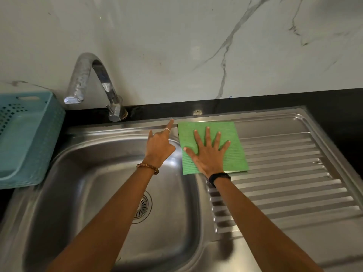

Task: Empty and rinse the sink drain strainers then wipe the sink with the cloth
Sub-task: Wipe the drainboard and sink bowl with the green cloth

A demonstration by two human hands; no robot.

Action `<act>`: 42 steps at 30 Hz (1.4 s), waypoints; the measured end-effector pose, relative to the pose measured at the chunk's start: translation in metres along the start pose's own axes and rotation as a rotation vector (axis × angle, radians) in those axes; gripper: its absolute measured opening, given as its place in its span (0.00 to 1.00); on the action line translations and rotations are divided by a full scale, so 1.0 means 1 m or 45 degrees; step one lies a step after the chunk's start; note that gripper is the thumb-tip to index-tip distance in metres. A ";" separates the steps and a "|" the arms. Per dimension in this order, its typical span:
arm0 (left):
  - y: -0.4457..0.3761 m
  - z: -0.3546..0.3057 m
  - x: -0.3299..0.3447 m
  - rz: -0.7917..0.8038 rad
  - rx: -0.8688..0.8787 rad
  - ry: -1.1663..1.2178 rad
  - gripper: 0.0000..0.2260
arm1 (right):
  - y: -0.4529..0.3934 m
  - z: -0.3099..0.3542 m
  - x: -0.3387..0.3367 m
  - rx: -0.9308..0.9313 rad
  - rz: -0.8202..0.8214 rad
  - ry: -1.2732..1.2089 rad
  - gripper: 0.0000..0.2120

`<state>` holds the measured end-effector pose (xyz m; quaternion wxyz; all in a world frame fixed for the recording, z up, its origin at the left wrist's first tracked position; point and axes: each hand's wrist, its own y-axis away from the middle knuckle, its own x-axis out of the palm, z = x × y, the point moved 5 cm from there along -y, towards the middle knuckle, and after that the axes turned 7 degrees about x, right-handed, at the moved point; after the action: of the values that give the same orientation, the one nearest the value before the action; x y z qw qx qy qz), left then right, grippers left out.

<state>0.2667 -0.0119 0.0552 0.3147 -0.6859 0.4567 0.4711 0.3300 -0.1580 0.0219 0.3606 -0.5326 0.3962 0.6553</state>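
Head view — steel sink, marble wall

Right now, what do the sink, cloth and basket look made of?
Sink: brushed stainless steel, by its grey sheen and glare. Cloth: green, matte, finely ribbed, likely sponge cloth. Basket: teal moulded plastic, by its perforations and woven texture.

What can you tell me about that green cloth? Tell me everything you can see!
The green cloth is a thin square with fine ribbed lines across it. It lies spread flat at the back of the steel draining board, right beside the sink bowl. The right hand presses on it, palm down, fingers spread wide. The left hand points next to its corner without touching it.
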 end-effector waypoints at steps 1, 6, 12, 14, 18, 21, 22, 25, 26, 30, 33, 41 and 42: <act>-0.002 0.001 -0.001 -0.008 0.001 -0.005 0.37 | -0.004 0.006 0.002 -0.021 -0.007 0.008 0.34; -0.009 0.001 -0.001 -0.028 0.032 0.011 0.30 | -0.025 0.033 0.003 -0.192 -0.044 0.123 0.27; 0.006 -0.023 0.015 -0.055 0.002 -0.053 0.24 | -0.028 0.034 0.004 -0.587 0.020 0.208 0.26; 0.012 -0.040 0.027 -0.110 -0.126 0.232 0.28 | -0.029 0.020 0.002 -0.614 0.018 0.190 0.26; 0.006 -0.086 0.053 -0.062 -0.062 0.395 0.35 | -0.038 -0.033 -0.009 -0.506 0.024 0.096 0.25; -0.002 -0.119 0.066 -0.002 0.020 0.250 0.38 | -0.050 -0.079 -0.017 -0.469 0.040 0.073 0.25; -0.004 -0.128 0.070 0.021 0.031 0.184 0.40 | -0.054 -0.096 -0.020 -0.456 0.045 0.052 0.24; -0.006 -0.142 0.081 0.084 0.002 -0.031 0.48 | -0.068 -0.153 -0.030 -0.392 0.046 -0.008 0.23; -0.006 -0.144 0.083 0.087 -0.013 -0.104 0.50 | -0.073 -0.175 -0.033 -0.370 0.045 -0.008 0.23; -0.006 -0.143 0.090 0.071 -0.023 -0.153 0.50 | -0.088 -0.258 -0.047 -0.165 0.022 -0.055 0.23; -0.006 -0.143 0.093 0.063 -0.023 -0.177 0.48 | -0.085 -0.281 -0.050 0.073 0.006 -0.115 0.24; -0.008 -0.142 0.095 0.051 -0.098 -0.129 0.39 | -0.063 -0.169 -0.030 -0.198 -0.016 0.011 0.25; -0.007 -0.143 0.093 0.042 -0.104 -0.091 0.37 | -0.062 -0.161 -0.029 -0.247 -0.016 0.018 0.25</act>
<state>0.3374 -0.1628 0.0190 0.2946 -0.6735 0.4367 0.5186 0.4567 -0.2786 0.0233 0.3085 -0.5720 0.3301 0.6846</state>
